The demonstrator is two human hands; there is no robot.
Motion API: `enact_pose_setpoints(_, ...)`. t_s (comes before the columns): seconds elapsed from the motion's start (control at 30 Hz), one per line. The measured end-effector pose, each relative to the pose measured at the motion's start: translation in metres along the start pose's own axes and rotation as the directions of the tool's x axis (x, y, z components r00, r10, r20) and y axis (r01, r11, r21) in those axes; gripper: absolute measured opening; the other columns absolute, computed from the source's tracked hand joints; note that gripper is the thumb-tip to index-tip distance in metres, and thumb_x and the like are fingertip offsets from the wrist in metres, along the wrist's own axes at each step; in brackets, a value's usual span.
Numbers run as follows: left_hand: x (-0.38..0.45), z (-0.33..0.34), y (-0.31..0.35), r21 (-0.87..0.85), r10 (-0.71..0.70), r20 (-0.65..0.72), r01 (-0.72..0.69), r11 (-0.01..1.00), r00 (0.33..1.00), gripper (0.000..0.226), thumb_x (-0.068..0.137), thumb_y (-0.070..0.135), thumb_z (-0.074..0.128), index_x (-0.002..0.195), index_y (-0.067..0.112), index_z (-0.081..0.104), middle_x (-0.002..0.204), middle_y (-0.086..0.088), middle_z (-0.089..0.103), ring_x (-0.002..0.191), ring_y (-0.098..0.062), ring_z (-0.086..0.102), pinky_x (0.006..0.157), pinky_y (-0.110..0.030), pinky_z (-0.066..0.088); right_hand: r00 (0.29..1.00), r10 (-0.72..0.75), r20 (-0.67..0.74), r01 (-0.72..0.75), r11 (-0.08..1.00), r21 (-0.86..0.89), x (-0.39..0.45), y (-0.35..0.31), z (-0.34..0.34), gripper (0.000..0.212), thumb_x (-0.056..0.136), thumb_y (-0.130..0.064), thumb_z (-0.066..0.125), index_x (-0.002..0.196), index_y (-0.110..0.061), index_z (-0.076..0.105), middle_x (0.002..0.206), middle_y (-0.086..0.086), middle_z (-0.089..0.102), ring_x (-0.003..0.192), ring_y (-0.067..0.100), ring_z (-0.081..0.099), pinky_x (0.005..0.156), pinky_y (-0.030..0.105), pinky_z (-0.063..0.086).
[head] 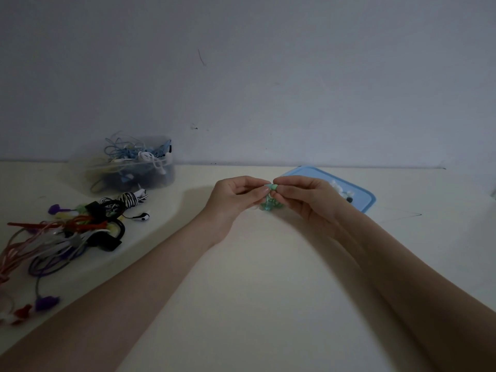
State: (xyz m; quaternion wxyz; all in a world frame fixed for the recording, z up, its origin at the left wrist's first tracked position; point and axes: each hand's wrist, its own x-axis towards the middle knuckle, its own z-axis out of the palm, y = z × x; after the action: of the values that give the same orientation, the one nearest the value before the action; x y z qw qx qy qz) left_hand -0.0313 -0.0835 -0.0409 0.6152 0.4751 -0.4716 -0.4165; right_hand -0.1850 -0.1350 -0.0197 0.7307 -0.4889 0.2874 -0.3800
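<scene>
Both my hands meet above the middle of the pale table (255, 291). Between them is a small bundle of green earphone cable (269, 205), with a light green piece at its top. My left hand (236, 200) pinches the bundle from the left with thumb and fingertips. My right hand (303, 200) pinches it from the right, fingers curled over the top. Most of the cable is hidden behind my fingers.
A clear plastic tub (134, 170) full of tangled blue and white earphones stands at the back left. A loose heap of coloured cables and wound earphones (67, 237) lies at the left. A blue lid (346, 189) holding a few small pieces lies behind my right hand. A wall (268, 76) bounds the table's back.
</scene>
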Motion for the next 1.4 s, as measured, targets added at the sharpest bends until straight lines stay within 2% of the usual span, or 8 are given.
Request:
enact_pose_setpoints(0.47,-0.0024,-0.001,0.0017,-0.02,0.016,0.053,-0.015,1.0,0.998,0.014,0.082,-0.002,0.062,0.088,0.008,0.069,0.08,0.0,0.072,0.08,-0.008,0.067,0.075,-0.015,0.052,0.991,0.107,0.085,-0.112,0.992,0.05,-0.0014,-0.0038,-0.0023,0.03,0.084,0.01,0.05,0.07,0.001,0.074,0.077,0.012,0.072,0.068,0.012,0.07,0.062,0.015,0.055)
enact_pose_setpoints(0.6,-0.0031,-0.0007,0.004,-0.139,-0.022,0.092,0.035,0.99,0.995,0.014,0.083,-0.004,0.057,0.087,0.005,0.068,0.077,0.001,0.071,0.074,-0.006,0.065,0.075,-0.014,0.052,0.983,0.152,0.1,-0.162,0.981,0.106,-0.0008,-0.0048,-0.0012,0.014,0.08,0.007,0.054,0.085,0.004,0.067,0.076,0.011,0.071,0.067,0.011,0.07,0.061,0.015,0.055)
enact_pose_setpoints(0.67,-0.0024,-0.0006,0.0041,-0.201,-0.047,0.099,0.066,0.977,0.994,0.015,0.084,-0.005,0.055,0.087,0.004,0.066,0.076,0.001,0.071,0.074,-0.004,0.065,0.072,-0.012,0.052,0.98,0.169,0.107,-0.182,0.975,0.13,-0.0003,-0.0036,-0.0006,0.018,0.072,0.002,0.059,0.089,0.004,0.063,0.076,0.01,0.07,0.067,0.01,0.069,0.059,0.014,0.055)
enact_pose_setpoints(0.8,-0.0019,0.0019,0.0028,-0.189,-0.058,0.061,0.069,0.979,0.996,0.012,0.084,-0.003,0.057,0.089,0.003,0.066,0.076,0.001,0.071,0.074,-0.003,0.066,0.07,-0.012,0.051,0.989,0.14,0.055,-0.147,0.976,0.16,0.0029,-0.0002,-0.002,0.01,0.084,0.007,0.054,0.09,0.004,0.061,0.073,0.011,0.07,0.066,0.012,0.07,0.058,0.015,0.054)
enact_pose_setpoints(1.0,0.0004,0.0022,0.0012,-0.162,-0.059,0.003,0.059,0.985,0.998,0.01,0.084,-0.001,0.06,0.085,0.006,0.067,0.075,0.003,0.07,0.071,-0.002,0.064,0.07,-0.012,0.05,0.999,0.04,0.023,-0.041,0.999,0.032,0.0026,-0.003,-0.0024,0.011,0.085,0.008,0.054,0.088,0.007,0.064,0.075,0.011,0.072,0.068,0.012,0.07,0.064,0.015,0.055)
enact_pose_setpoints(1.17,0.0003,0.0024,0.001,-0.161,-0.06,-0.036,0.053,0.986,0.998,0.009,0.086,0.002,0.059,0.084,0.006,0.067,0.07,0.004,0.068,0.066,-0.002,0.061,0.069,-0.012,0.05,0.995,-0.084,0.048,0.088,0.991,-0.096,0.0029,-0.0029,-0.0031,0.013,0.085,0.007,0.056,0.088,-0.001,0.066,0.075,0.007,0.072,0.071,0.013,0.07,0.072,0.018,0.055)
enact_pose_setpoints(1.3,0.0,0.0027,0.0017,-0.131,-0.057,-0.035,0.052,0.99,0.998,0.009,0.087,0.006,0.059,0.082,0.006,0.067,0.062,0.007,0.064,0.061,0.0,0.057,0.067,-0.011,0.049,0.968,-0.239,0.084,0.252,0.883,-0.397,0.0037,0.0001,0.0003,0.012,0.084,0.004,0.061,0.092,-0.002,0.068,0.074,0.004,0.066,0.068,0.014,0.066,0.073,0.021,0.054)
enact_pose_setpoints(1.4,0.0003,0.0031,0.0018,-0.105,-0.07,-0.023,0.067,0.992,0.997,0.011,0.087,0.009,0.059,0.08,0.006,0.066,0.06,0.007,0.061,0.058,-0.001,0.055,0.065,-0.012,0.048,0.954,-0.282,0.102,0.295,0.824,-0.484,0.0027,-0.0007,-0.0004,0.009,0.085,0.004,0.061,0.089,-0.001,0.067,0.071,0.003,0.065,0.068,0.016,0.065,0.076,0.026,0.056)
